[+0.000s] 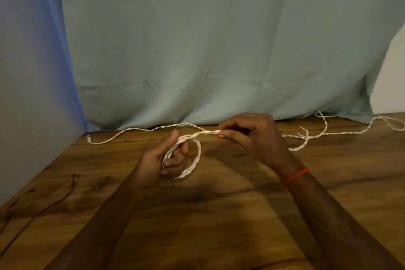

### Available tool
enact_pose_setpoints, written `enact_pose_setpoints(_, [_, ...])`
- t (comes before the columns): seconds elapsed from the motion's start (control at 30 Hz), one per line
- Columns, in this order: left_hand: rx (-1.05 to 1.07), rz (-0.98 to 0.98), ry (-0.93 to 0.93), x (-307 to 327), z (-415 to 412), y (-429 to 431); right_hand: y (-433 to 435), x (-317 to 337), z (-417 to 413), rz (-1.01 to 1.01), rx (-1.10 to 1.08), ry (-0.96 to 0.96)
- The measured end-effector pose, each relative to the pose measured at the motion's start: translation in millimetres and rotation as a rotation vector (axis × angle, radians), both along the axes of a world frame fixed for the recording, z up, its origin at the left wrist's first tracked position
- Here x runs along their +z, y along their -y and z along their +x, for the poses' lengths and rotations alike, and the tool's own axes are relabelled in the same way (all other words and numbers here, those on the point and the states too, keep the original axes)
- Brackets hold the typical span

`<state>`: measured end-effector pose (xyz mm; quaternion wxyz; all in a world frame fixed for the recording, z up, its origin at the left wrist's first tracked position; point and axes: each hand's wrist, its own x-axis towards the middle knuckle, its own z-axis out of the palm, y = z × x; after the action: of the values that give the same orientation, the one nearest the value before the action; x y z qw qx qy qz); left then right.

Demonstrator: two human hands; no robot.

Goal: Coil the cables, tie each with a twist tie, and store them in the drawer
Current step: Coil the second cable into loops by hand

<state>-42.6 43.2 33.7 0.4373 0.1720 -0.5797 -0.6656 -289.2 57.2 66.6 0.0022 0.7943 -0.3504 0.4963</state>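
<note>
A white twisted cable (195,161) runs across the far part of the wooden table (219,215). My left hand (161,158) holds a small coil of it, the loops wound around the fingers and hanging to the right of the palm. My right hand (252,136) pinches the cable just right of the coil, thumb and fingers curled on the strand. One loose end trails left to a small white plug (88,137). The other part snakes off to the right table edge (350,132).
A thin dark cable (54,200) lies on the left part of the table, running off the near-left edge. A pale blue cloth (219,50) hangs behind the table's far edge. A red band circles my right wrist (295,176).
</note>
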Motion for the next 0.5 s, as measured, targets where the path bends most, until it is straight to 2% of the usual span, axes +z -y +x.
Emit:
enact_pose_setpoints(0.07, [-0.128, 0.104, -0.129, -2.1, 2.6, 2.9, 8.6, -8.6, -2.1, -0.005, -0.126, -0.074])
enact_pose_setpoints(0.17, [-0.21, 0.154, -0.318, -0.6, 4.3, 5.9, 22.1, -25.3, -3.0, 0.007, -0.297, -0.333])
enact_pose_setpoints(0.3, [-0.209, 0.183, -0.486, 4.8, 13.0, 10.2, 27.5, -40.7, -4.1, 0.005, -0.328, -0.533])
enact_pose_setpoints(0.4, [-0.203, 0.223, -0.593, 6.4, 17.7, 11.1, 29.7, -41.8, -6.3, 0.03, -0.329, -0.506])
enact_pose_setpoints(0.5, [-0.114, 0.284, -0.655, 7.1, 18.2, 10.0, 26.0, -36.1, -8.3, -0.058, -0.365, -0.331])
